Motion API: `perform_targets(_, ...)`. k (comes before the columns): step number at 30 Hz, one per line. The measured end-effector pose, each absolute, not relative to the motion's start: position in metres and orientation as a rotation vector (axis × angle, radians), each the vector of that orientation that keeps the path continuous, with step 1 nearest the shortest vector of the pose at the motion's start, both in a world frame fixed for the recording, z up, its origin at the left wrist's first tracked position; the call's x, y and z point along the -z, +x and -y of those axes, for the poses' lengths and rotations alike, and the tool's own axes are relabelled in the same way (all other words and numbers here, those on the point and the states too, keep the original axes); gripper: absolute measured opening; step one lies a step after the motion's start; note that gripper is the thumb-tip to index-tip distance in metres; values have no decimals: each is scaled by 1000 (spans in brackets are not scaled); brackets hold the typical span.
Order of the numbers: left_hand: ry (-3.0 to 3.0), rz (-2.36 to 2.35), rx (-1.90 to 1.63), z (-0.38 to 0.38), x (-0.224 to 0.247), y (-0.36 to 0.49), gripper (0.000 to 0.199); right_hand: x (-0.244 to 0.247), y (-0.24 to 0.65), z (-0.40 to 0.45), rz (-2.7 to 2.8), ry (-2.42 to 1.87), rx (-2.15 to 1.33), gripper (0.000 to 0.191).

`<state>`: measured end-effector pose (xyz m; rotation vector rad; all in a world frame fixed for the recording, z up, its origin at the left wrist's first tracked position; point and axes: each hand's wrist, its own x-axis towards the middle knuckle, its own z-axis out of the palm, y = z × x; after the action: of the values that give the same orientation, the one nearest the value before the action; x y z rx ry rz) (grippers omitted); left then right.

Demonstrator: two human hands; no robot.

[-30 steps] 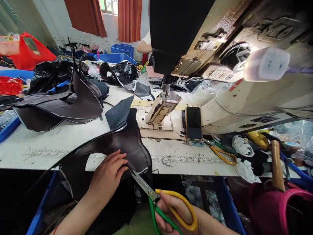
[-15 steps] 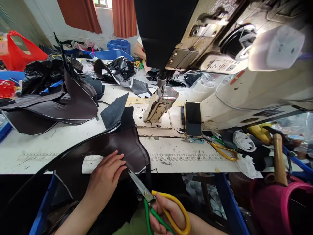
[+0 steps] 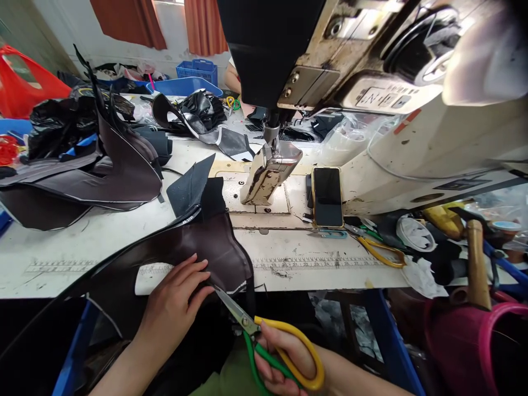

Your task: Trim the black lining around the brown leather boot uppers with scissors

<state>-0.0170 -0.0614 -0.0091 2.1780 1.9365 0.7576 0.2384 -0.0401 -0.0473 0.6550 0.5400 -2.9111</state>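
Observation:
A dark brown leather piece (image 3: pixel 202 242) with black edging lies over the table's front edge and hangs down below it. My left hand (image 3: pixel 173 302) rests on it, palm down, fingers extended and slightly apart, next to a cut-out opening. My right hand (image 3: pixel 284 352) is wrapped round the handles of the scissors (image 3: pixel 243 322), one yellow and one green. The blades point up and left and look nearly closed, their tips close to my left thumb at the leather's lower edge. Behind the leather stands the post of a sewing machine (image 3: pixel 268 170).
A phone (image 3: pixel 327 197) lies right of the post, beside small blue snips (image 3: pixel 330 234) and other yellow-handled scissors (image 3: pixel 379 250). Brown leather pieces (image 3: pixel 124 176) are heaped at left. A pink bucket (image 3: pixel 457 335) stands lower right. Another person's arm (image 3: pixel 233 80) shows at the back.
The view has shifted slightly. Both hands keep nearly the same places on the leather and scissors; my left thumb and fingers look slightly wider apart.

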Motion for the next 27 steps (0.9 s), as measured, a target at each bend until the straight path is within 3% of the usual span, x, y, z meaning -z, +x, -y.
perform_targets(14,2229,-1949,-736,64,12,-22,29,54,232,10,-589,577,2751,66)
perform_targets(19,2265,-1974,-684,59,0,-14,22,34,227,5,-845,831,2611,66)
perform_targets(23,2450,-1966,-558,54,-3,-1,25,8,220,6,-1264,1127,2292,63)
perform_targets(27,2452,-1973,-733,61,2,3,19,-7,216,9,-1258,1221,2132,61)
